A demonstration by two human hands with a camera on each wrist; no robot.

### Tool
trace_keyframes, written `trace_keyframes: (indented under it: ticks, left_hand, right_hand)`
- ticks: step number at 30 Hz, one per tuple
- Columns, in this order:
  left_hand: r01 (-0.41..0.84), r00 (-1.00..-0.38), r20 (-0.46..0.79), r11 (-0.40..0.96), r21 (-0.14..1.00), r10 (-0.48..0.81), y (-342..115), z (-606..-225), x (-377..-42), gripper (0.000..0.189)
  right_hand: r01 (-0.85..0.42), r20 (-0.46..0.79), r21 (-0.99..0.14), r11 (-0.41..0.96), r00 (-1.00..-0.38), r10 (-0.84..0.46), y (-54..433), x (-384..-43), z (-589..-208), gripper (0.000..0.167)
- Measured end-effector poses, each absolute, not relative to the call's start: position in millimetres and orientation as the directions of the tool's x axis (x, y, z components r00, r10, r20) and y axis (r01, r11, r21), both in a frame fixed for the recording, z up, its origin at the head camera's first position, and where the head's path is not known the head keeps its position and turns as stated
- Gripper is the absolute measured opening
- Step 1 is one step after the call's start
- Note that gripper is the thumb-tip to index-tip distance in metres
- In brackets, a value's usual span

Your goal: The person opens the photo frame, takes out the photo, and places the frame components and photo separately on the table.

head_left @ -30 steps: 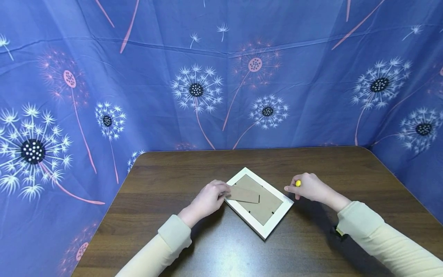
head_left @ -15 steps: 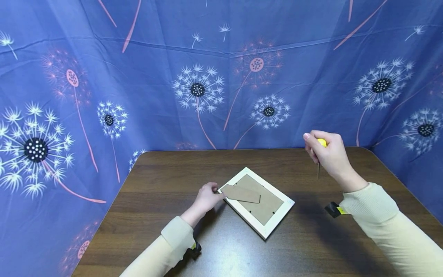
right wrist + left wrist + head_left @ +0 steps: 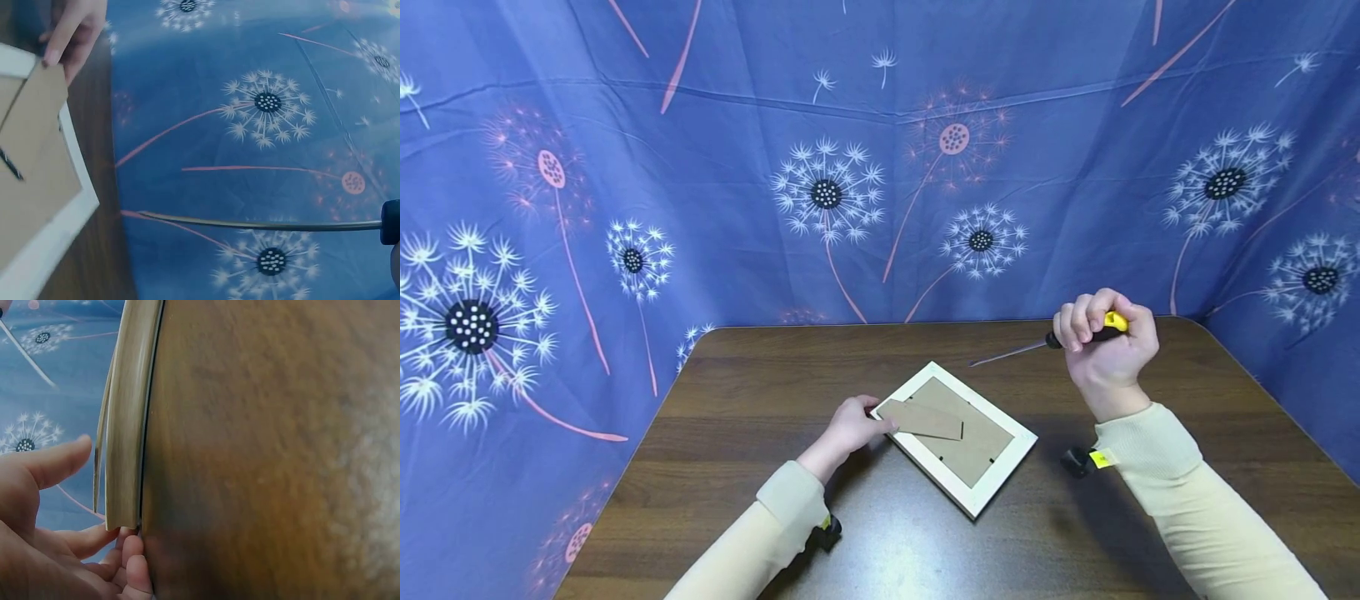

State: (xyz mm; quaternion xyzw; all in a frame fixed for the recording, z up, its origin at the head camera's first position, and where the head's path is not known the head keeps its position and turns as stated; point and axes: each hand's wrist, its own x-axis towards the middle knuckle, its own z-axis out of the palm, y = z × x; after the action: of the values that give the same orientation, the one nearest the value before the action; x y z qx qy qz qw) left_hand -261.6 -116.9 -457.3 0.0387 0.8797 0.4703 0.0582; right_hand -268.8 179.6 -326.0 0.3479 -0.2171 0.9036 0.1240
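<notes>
While your left hand is steadying the picture frame by its corner between 9 and 10 o'clock, your right hand is raising a screwdriver above the desk at the frame's 2 o'clock; the frame is lying back-up, mid-desk, its backing board showing.

Your left fingers are curling around the corner, the thumb reaching over the end of the stand leg, which is standing slightly off the back; your right hand is closing fully around the handle, the shaft pointing between 8 and 9 o'clock; its tip is hovering clear of the frame, near 12 o'clock, too small for you to be telling its shape.

You seem to be at the steadying-and-readying step; any move onto the back would be calling for a firm left hold and a slow lowering of the tip, perhaps toward the dark tab at 4 o'clock.
</notes>
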Motion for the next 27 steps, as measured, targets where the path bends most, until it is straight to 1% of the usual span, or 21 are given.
trace_keyframes:
  ticks: [5, 10, 21, 27]
  left_hand:
    - [0.072, -0.988, -0.03, 0.629, 0.774, 0.15, -116, -459, -263, 0.059]
    - [0.093, -0.989, -0.014, 0.688, 0.72, 0.149, -114, -457, -262, 0.062]
    - [0.103, -0.989, -0.009, 0.743, 0.662, 0.145, -111, -456, -262, 0.069]
    - [0.097, -0.991, -0.008, 0.757, 0.646, 0.133, -110, -459, -262, 0.069]
  right_hand:
    - [-0.3, 0.627, -0.215, -0.929, -0.772, 0.104, 176, -270, -342, 0.034]
    - [-0.263, 0.588, -0.174, -0.949, -0.8, 0.114, 173, -271, -361, 0.031]
    - [-0.259, 0.544, -0.179, -0.949, -0.83, 0.124, 165, -275, -396, 0.033]
    - [-0.255, 0.509, -0.176, -0.951, -0.85, 0.133, 160, -276, -410, 0.033]
